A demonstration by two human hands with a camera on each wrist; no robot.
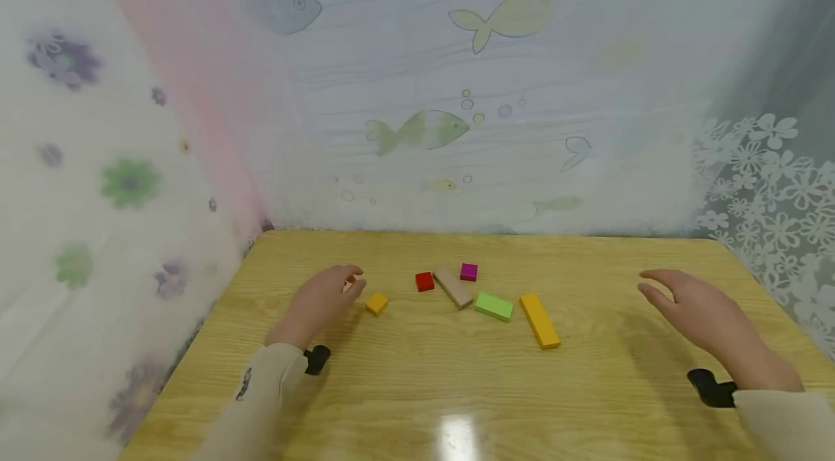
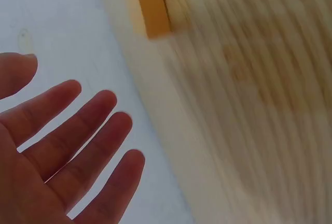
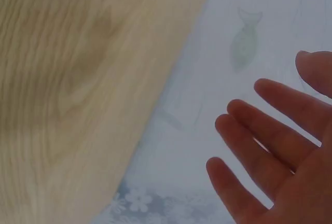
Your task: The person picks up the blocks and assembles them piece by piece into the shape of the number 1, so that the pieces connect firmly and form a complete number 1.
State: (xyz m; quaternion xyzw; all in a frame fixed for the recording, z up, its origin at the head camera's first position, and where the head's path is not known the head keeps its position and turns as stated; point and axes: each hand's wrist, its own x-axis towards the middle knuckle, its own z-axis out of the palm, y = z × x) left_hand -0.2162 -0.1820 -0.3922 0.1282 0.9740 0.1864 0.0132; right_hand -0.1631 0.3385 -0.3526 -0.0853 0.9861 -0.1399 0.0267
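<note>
My left hand (image 1: pixel 321 304) hovers over the left part of the table, holding nothing, its fingers spread in the left wrist view. Closest to it is a small orange block (image 1: pixel 376 304), just right of the fingertips and apart from them. Above the right side of the table is my right hand (image 1: pixel 701 312), with nothing in its loosely extended fingers. Between the hands lie a red block (image 1: pixel 425 281), a long bare-wood block (image 1: pixel 453 287), a purple block (image 1: pixel 469 272), a light green block (image 1: pixel 493 306) and a long yellow-orange block (image 1: pixel 539 321).
The blocks lie on a wood-grain table (image 1: pixel 417 388). A curtain with fish drawings (image 1: pixel 417 129) hangs behind the far edge, and a flowered curtain (image 1: pixel 130 182) hangs along the left. White lace flowers (image 1: pixel 776 178) show at the right.
</note>
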